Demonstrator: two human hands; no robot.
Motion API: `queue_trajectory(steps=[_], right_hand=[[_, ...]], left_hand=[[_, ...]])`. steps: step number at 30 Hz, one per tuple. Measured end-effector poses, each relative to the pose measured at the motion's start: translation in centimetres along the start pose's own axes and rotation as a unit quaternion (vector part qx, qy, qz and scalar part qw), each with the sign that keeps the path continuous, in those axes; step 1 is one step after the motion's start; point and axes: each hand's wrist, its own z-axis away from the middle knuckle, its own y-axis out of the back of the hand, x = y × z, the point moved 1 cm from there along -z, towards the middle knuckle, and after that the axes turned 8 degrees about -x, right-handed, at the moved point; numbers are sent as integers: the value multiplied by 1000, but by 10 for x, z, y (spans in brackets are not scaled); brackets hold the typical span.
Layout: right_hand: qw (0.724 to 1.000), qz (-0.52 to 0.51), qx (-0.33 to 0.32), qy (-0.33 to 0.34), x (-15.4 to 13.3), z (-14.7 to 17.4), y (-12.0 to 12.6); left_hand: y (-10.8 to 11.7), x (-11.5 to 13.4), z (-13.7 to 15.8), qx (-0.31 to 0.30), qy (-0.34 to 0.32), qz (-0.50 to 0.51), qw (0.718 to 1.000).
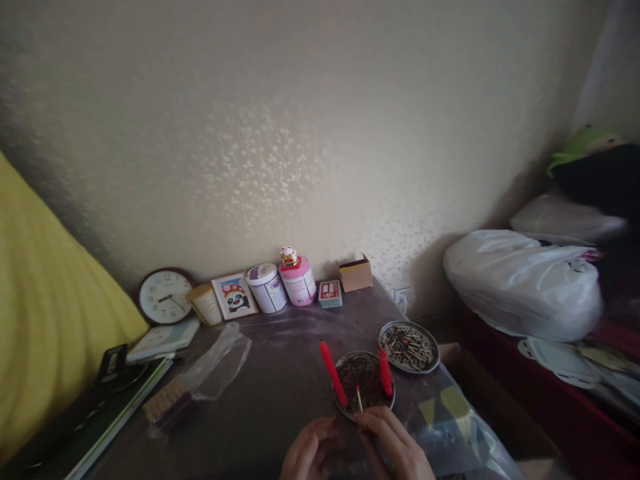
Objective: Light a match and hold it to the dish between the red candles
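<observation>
A person's two hands meet at the near edge of a dark, plastic-covered table, just in front of a small round metal dish (pixel 364 381) filled with dark burnt debris. The right hand (pixel 397 443) pinches a matchstick (pixel 359 399) between closed fingertips, its shaft rising over the near rim of the dish; whether its tip is lit is too small to tell. The left hand (pixel 309 457) is loosely curled beside it, the two touching or nearly so, and what it holds, if anything, cannot be made out.

Two red candles (pixel 334 374) flank the dish: one leans against its left rim, the other (pixel 385 373) stands at its right rim. A second metal dish (pixel 409 346), strewn with spent matches, sits just beyond, toward the right edge.

Along the far edge, against the wall, stand a round clock (pixel 165 296), a framed panda picture (pixel 235 296), two canisters (pixel 267 288) and a small open cardboard box (pixel 355 273). A crumpled clear bag (pixel 216 364) lies toward the left edge.

Judging by the layout, the match is best kept pinched near its tail and held over the dish, clear of the plastic sheeting on the table, with the free hand steady alongside.
</observation>
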Motion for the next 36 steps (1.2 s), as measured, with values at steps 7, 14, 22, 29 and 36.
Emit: queue_trajectory(steps=[7, 14, 22, 29, 36], right_hand=[[998, -50, 21, -37, 4, -1, 3], [989, -104, 66, -84, 5, -3, 5], [918, -309, 67, -240, 6, -2, 3], [897, -380, 59, -217, 1, -6, 2], [931, -300, 89, -186, 1, -6, 4]], left_hand=[[18, -3, -4, -25, 50, 133, 990], [19, -7, -5, -29, 44, 111, 992], [-3, -3, -1, 33, 29, 90, 995], [-11, 0, 2, 33, 12, 64, 997], [-11, -2, 3, 30, 5, 53, 998]])
